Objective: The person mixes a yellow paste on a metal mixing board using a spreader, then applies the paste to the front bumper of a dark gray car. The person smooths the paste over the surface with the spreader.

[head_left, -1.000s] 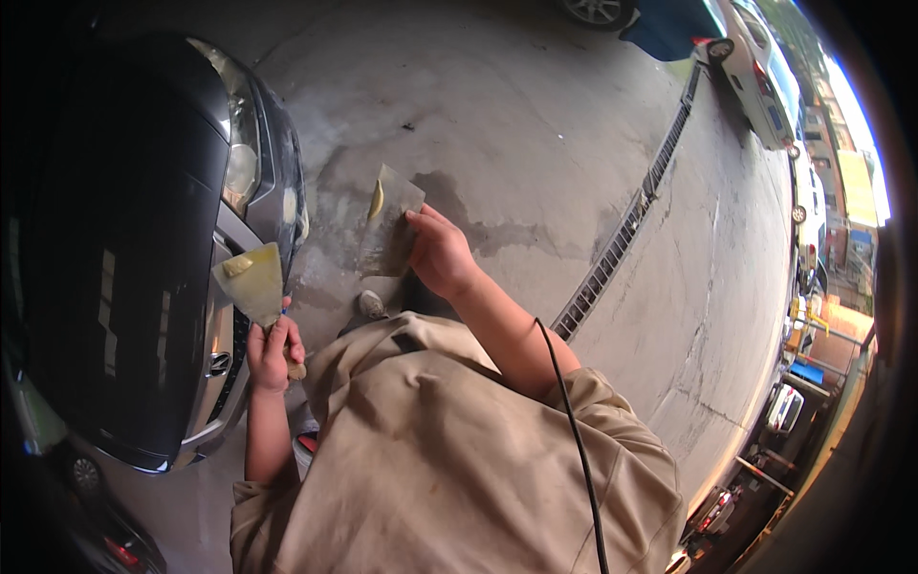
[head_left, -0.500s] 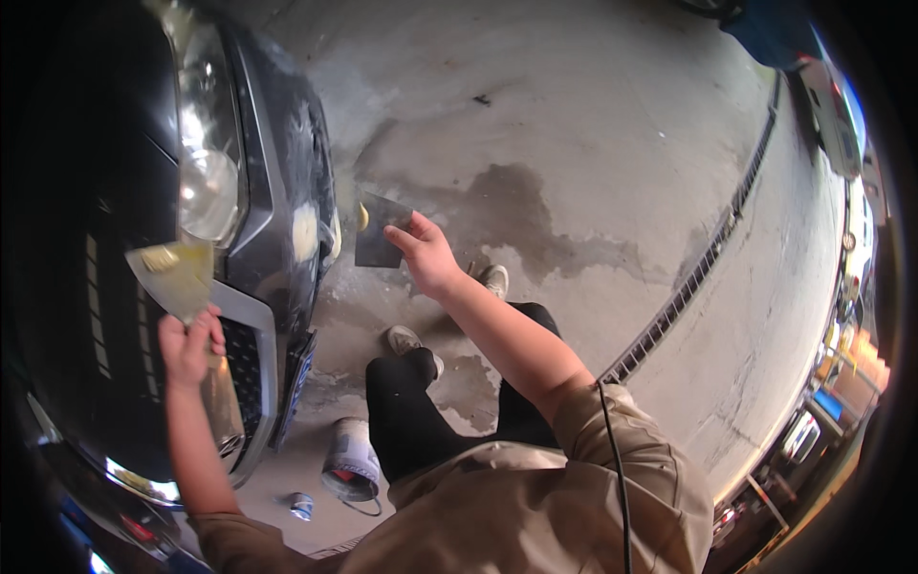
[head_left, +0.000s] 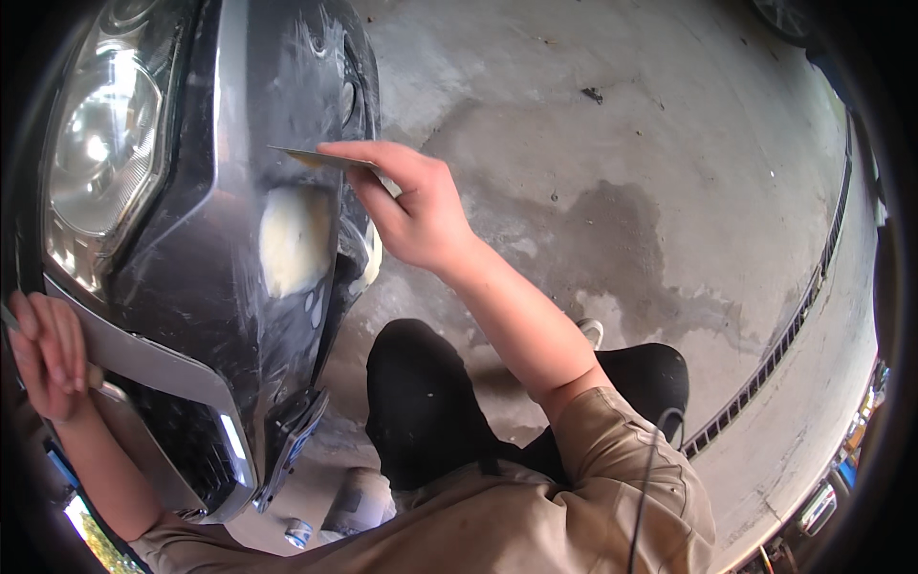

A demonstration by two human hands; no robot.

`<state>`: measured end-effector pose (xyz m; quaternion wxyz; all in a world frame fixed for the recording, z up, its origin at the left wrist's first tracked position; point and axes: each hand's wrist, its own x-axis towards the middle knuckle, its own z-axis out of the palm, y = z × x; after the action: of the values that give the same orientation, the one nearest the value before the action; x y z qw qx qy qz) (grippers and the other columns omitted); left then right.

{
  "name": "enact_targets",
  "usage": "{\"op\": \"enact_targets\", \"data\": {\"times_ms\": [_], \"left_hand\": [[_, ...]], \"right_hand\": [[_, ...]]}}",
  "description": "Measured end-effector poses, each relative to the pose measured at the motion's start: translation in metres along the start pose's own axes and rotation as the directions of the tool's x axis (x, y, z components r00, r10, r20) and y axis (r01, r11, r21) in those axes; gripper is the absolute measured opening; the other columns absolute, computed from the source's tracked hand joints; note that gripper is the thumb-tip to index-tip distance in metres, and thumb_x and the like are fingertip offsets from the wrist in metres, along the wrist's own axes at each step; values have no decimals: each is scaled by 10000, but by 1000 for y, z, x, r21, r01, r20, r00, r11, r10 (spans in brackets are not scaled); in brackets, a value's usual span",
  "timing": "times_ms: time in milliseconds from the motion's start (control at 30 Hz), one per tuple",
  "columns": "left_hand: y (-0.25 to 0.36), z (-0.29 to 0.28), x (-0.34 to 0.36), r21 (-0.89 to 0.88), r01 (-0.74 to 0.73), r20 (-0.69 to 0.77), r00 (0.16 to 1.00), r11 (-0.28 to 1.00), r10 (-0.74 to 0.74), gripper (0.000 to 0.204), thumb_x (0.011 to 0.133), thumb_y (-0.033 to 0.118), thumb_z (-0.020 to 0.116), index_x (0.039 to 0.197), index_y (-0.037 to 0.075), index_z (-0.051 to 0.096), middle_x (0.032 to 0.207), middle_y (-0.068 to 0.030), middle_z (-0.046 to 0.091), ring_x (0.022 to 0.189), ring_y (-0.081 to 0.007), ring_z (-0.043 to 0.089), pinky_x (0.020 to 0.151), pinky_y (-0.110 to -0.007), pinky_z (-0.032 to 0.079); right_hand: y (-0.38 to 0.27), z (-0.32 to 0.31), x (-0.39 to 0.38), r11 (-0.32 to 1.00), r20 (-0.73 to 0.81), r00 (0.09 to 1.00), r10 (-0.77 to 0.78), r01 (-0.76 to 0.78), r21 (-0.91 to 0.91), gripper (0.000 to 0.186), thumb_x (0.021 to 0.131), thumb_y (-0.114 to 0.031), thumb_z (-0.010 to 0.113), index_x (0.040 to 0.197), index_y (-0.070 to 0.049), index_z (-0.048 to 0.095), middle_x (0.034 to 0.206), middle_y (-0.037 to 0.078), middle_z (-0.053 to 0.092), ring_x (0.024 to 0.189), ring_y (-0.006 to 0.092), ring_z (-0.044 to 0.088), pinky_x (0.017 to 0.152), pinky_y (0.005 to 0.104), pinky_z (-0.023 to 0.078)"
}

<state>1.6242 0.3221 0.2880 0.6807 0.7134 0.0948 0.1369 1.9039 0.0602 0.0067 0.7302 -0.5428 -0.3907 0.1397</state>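
Observation:
My right hand (head_left: 411,206) grips a thin flat spreader (head_left: 295,151), seen nearly edge-on with yellowish paste on it. It is over the dark car bumper (head_left: 177,277), just above a cream filler patch (head_left: 292,239) among whitish sanded streaks; contact is unclear. At the far left, my left hand (head_left: 53,349) has its fingers curled around a putty knife, beside the silver trim below the headlight (head_left: 105,143). That knife's blade is mostly out of view.
The concrete floor (head_left: 574,143) has damp patches. A drain grate (head_left: 794,325) runs along the right, and a wheel (head_left: 779,14) shows at top right. A bucket (head_left: 354,507) and small can (head_left: 296,531) are below beside my bent knees. A cord (head_left: 641,507) hangs over my clothing.
I have come closer and lower to the bumper. The spreader in my right hand has moved from beside the car to over the bumper. My left hand's knife has shifted left, mostly out of view.

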Motion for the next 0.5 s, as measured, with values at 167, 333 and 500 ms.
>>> {"op": "enact_targets", "data": {"times_ms": [167,333,500], "left_hand": [[21,-36,-17,169,42,-146,989,985,-17,260,1019,113,559,787,144,445,849,-27,502,620,-38,372,635,-130,281],[21,-71,-41,40,36,-171,985,999,-29,48,976,72,551,969,28,535,893,-32,510,660,-46,375,657,-134,309],[20,-84,-53,214,58,-294,956,975,8,593,965,42,564,1487,-180,394,945,-15,536,675,-43,357,665,-138,339]], "right_hand": [[3,3,10,995,-52,996,79,-76,56,356,1006,55,591,1290,-89,751,1073,69,784,946,133,702,866,285,553],[7,17,19,1000,-83,996,19,-19,5,341,1012,39,595,1273,-104,761,1034,74,781,907,128,689,837,280,548],[16,27,13,999,-103,994,-26,23,-37,329,1007,28,606,1260,-110,765,987,80,761,814,157,658,781,295,537]]}}
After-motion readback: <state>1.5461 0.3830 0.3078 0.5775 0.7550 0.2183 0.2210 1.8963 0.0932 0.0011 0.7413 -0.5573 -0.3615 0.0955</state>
